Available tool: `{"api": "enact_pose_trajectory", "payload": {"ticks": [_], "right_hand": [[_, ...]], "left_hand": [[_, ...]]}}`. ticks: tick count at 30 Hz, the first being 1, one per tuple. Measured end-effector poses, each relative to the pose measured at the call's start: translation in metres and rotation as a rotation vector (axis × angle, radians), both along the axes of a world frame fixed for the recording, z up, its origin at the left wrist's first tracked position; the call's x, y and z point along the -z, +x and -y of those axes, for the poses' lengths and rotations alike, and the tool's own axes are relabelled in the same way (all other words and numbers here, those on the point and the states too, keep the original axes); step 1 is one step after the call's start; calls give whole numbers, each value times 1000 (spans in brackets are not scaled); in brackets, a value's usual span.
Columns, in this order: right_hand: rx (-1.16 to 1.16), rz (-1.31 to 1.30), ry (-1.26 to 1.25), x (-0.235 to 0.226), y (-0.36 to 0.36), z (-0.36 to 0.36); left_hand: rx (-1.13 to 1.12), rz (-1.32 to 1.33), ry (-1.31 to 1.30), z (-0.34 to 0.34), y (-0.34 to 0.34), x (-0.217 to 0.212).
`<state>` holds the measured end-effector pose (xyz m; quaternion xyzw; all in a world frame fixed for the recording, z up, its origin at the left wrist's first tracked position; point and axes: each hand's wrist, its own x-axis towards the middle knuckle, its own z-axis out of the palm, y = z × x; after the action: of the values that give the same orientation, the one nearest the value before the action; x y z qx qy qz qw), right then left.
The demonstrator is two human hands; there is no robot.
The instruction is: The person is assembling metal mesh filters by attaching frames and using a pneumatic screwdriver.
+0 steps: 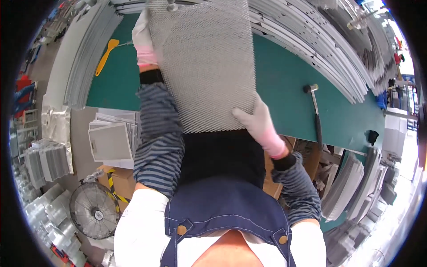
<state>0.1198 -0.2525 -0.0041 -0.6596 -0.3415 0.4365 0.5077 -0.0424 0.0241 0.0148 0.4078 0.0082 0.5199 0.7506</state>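
A silvery expanded-metal mesh sheet (209,66) is held out in front of me, its near edge by my apron. My left hand (143,38), in a white glove with a pink cuff, is at the sheet's far left edge; its fingers are partly hidden, but it appears to grip the edge. Near the closest right corner, my right hand (258,120), gloved alike, is closed on the side edge with the thumb on top of the mesh. Beneath the sheet lies a green tabletop (284,89).
A yellow flat-bladed tool (106,58) lies at the left, a hammer (316,113) at the right. Long white metal profiles (307,38) line the far side. Stacked panels (111,142), a fan (95,210) and a cardboard box (123,181) stand below left.
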Motion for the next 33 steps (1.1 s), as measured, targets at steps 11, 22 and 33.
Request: {"api": "enact_pose_trajectory", "payload": {"ticks": [11, 22, 33], "right_hand": [[-91, -393, -445, -4, -43, 198], [47, -102, 323, -39, 23, 73], [340, 73, 356, -7, 60, 172]], "left_hand": [[406, -166, -194, 151, -16, -39], [-64, -724, 495, 170, -18, -76], [149, -1347, 1043, 208, 71, -82]]}}
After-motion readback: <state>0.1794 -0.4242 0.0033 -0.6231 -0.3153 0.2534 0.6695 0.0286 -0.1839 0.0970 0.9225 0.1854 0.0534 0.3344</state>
